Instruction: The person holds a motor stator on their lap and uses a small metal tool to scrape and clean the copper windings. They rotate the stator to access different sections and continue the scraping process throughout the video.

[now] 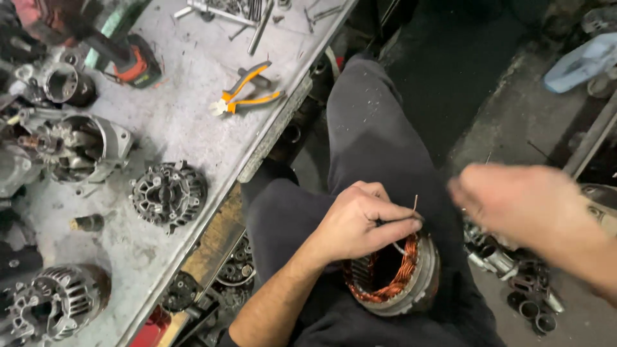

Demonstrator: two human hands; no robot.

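A round metal stator ring with copper windings rests on my lap, against dark trousers. My left hand lies on its upper rim, with thumb and forefinger pinched on a thin wire end that sticks up from the windings. My right hand hovers blurred to the right of the stator, a little above it, with the fingers loosely curled; whether it holds anything is not clear.
A grey workbench runs along the left with orange-handled pliers, a cordless power tool, several alternator housings and loose bolts. Small metal parts lie on the floor at right. A blue cloth sits at top right.
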